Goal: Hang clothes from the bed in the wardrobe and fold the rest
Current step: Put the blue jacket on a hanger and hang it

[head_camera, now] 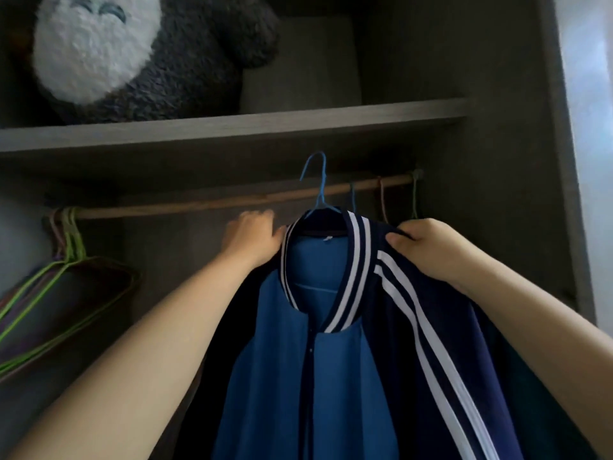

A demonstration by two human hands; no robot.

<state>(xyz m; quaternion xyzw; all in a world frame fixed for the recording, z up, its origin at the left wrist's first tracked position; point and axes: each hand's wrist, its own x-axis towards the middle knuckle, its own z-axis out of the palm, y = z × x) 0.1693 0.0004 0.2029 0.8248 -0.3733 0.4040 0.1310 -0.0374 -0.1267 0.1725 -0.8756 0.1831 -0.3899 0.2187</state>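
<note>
A blue jacket (318, 360) with navy sleeves and white stripes hangs on a blue wire hanger (317, 187). The hanger's hook stands in front of the wooden rail (199, 205) inside the wardrobe; whether it rests on the rail I cannot tell. My left hand (253, 235) grips the jacket's left shoulder by the collar. My right hand (428, 247) pinches the striped right shoulder. Both hands hold the jacket up just below the rail.
Several empty wire hangers (66, 260), green and pink, hang at the rail's left end, and a few more hooks (383, 200) sit at its right end. Above is a shelf (232, 126) with a grey and white plush toy (132, 51). The wardrobe's side wall (560, 161) is at right.
</note>
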